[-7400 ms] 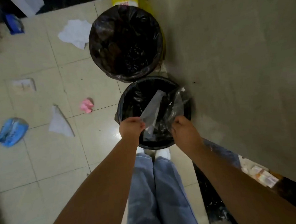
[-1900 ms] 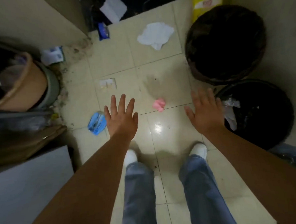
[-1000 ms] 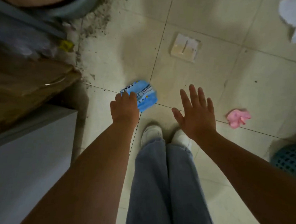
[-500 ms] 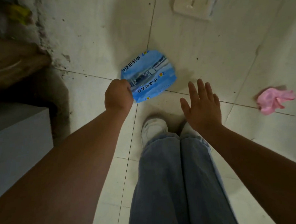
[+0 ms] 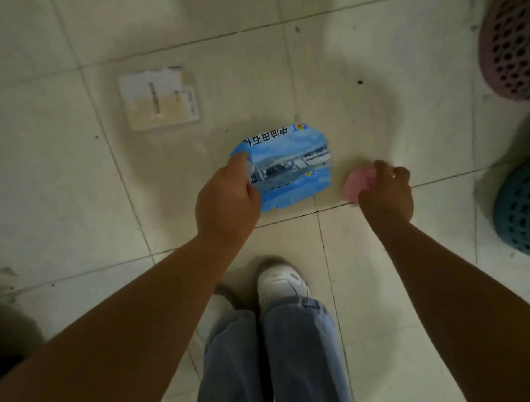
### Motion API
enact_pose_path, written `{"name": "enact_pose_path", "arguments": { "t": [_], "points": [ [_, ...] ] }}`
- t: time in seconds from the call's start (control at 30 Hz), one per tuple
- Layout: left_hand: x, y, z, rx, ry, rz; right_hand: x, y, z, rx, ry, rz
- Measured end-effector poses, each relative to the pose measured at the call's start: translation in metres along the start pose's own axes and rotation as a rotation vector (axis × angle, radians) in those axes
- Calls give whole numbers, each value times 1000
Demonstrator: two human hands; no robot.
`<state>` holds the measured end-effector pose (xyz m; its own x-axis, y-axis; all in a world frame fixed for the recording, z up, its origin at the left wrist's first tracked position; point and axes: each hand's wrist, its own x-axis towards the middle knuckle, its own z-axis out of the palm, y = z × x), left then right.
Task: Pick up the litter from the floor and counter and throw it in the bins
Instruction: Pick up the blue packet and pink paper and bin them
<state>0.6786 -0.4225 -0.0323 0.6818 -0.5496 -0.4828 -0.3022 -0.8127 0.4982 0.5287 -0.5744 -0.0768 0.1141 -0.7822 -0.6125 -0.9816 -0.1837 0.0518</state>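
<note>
My left hand [image 5: 225, 203] grips the left edge of a crumpled blue printed wrapper [image 5: 289, 168] and holds it just above the tiled floor. To its right, my right hand [image 5: 384, 194] closes its fingers on a small pink crumpled scrap [image 5: 356, 182] at floor level, over a tile joint. A flat white and beige paper packet [image 5: 160, 98] lies on the floor further ahead to the left. The black-lined bins are out of view.
A mauve perforated basket [image 5: 513, 37] and a teal perforated basket [image 5: 525, 211] stand at the right edge. My feet in white shoes [image 5: 282, 286] are right below the hands. Pale floor tiles [image 5: 57, 187] spread to the left.
My left hand has lifted the blue wrapper and carried it right. My right hand, open half a second ago, has reached the pink scrap and closed on it. The view has shifted right.
</note>
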Motion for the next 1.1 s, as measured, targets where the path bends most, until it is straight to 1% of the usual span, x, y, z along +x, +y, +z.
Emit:
{"name": "enact_pose_path", "arguments": {
  "t": [0.03, 0.13, 0.23, 0.33, 0.47, 0.57, 0.67, 0.73, 0.77, 0.87, 0.97, 1.1],
  "points": [
    [-1, 1, 2, 16, -7, 12, 2, 4, 2, 66, 11, 11],
    [-8, 6, 1, 51, -37, 27, -8, 14, 8, 163, 38, -8],
    [-19, 24, -11, 67, -59, 50, -34, 23, 3, 278, -13, -17],
    [-34, 58, -32, 93, -67, 59, -69, 34, -21, 348, -40, -26],
    [-58, 125, -70, 97, -41, 17, -106, 58, -89, 440, 11, 2],
    [-77, 189, -96, 59, -45, 50, -122, 84, -161, 484, 70, 12],
    [-101, 261, -115, 31, -81, 144, -139, 121, -240, 557, 234, 43],
    [-117, 308, -121, -1, -104, 195, -151, 152, -287, 621, 344, 99],
    [-126, 331, -121, -20, -115, 213, -158, 170, -307, 650, 369, 141],
    [-154, 392, -107, -55, -145, 264, -172, 228, -346, 759, 381, 325],
    [-177, 440, -71, -24, -192, 304, -173, 284, -362, 874, 367, 465],
    [-184, 492, -1, -15, -252, 217, -150, 347, -369, 932, 341, 558]
  ]
}}
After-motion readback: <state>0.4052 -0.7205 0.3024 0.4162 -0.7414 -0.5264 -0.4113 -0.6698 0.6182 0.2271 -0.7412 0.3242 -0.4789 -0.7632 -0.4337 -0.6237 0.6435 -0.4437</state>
